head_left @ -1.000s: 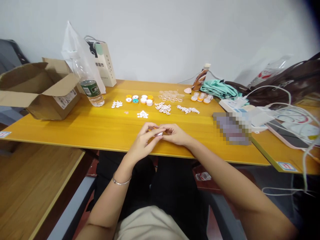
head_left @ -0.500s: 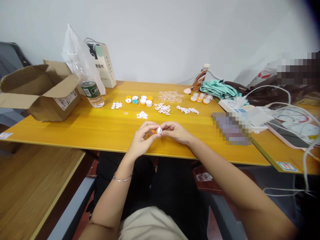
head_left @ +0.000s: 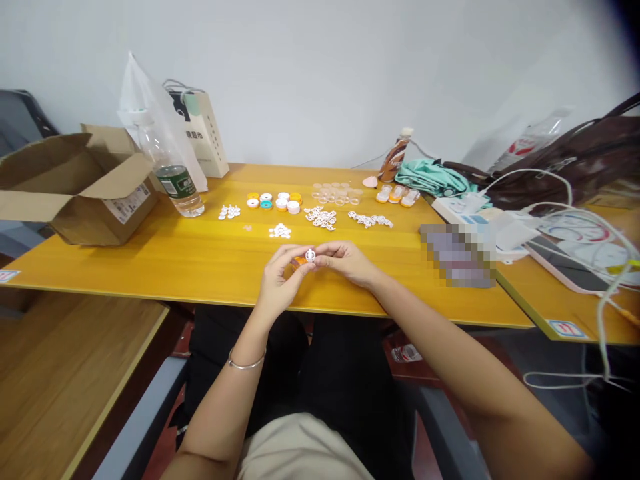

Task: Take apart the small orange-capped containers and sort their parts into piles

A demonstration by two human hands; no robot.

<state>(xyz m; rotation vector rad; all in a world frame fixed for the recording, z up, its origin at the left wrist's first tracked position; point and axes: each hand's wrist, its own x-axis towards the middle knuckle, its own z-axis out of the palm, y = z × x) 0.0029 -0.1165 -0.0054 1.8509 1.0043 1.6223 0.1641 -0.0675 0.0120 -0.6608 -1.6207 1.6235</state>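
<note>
Above the table's front edge, my left hand [head_left: 279,275] is closed in a pinch around a small round white openwork piece [head_left: 310,256]. A bit of orange [head_left: 298,263] shows among its fingers, mostly hidden. From the other side, the fingertips of my right hand [head_left: 347,262] are pressed against the same white piece. Beyond the hands lie small white discs [head_left: 280,231], flat white openwork pieces [head_left: 321,218] and more white cut-out pieces [head_left: 369,219]. Several round cases in orange, white and teal [head_left: 267,205] stand behind them, beside clear round covers [head_left: 337,194].
An open cardboard box [head_left: 95,200] and a water bottle [head_left: 179,187] stand at left. Three orange-and-clear cases [head_left: 397,195] lie near a brown drink bottle [head_left: 397,157]. A power strip [head_left: 463,217], white cables and a phone [head_left: 565,263] lie at right.
The view has shifted slightly, so most things sit a little further left. Both hands still hold the white piece, and the orange part shows a little more.
</note>
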